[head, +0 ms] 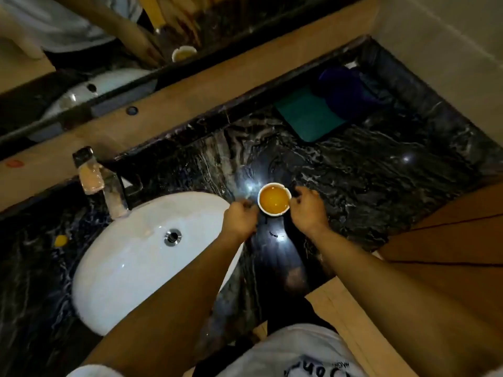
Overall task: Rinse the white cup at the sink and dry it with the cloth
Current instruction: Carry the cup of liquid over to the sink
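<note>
The cup [274,199] stands on the dark bench [367,170], just right of the sink [130,265], nearly full of amber liquid. The left hand [241,217] and right hand [309,206] flank it, fingers curled at its sides; whether they grip it yet, I cannot tell. That full, a quick lift or tilt could slop it onto the bench before it reaches the basin. The sink is empty. The green cloth [309,114] lies far right, well apart.
</note>
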{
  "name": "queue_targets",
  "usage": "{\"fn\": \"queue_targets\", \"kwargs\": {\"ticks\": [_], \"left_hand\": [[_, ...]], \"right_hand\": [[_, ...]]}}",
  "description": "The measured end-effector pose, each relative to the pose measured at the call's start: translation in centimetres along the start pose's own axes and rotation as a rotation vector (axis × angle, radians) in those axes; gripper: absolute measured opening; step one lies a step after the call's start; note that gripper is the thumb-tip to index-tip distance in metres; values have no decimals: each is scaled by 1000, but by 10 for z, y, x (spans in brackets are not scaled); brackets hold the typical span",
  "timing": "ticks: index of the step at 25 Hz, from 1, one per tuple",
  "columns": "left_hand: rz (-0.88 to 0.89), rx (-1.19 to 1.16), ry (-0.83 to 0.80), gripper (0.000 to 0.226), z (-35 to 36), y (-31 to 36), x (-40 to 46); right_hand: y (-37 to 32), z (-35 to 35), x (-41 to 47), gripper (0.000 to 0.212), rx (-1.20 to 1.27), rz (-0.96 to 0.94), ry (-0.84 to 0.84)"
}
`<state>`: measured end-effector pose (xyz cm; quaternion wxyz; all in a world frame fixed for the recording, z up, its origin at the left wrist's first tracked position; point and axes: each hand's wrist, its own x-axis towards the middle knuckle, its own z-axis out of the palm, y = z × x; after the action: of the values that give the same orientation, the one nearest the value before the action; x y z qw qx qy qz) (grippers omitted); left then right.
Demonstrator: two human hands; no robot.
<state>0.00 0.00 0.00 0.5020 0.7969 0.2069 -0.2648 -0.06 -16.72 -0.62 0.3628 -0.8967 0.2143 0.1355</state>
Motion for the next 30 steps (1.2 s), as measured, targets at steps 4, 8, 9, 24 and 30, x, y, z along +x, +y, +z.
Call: {"fn": "queue_targets", "kwargs": {"ticks": [4,8,9,24,30], "left_hand": [[-157,-233,98,25,23,12,12],[-186,-198,127,35,32,13,18],[-175,-180,131,34,34,12,20],[-115,-364,212,17,5,-4,4],[-120,-610,185,22,-47,-38,-22]], "right_hand": [[3,3,13,42,-2,-75,-2],[9,2,16,37,-10,-121,-58],[10,2,17,36,-3,-113,-70],[-26,8,9,31,-43,-121,-140],[-64,38,-25,26,-68,-184,-133]]}}
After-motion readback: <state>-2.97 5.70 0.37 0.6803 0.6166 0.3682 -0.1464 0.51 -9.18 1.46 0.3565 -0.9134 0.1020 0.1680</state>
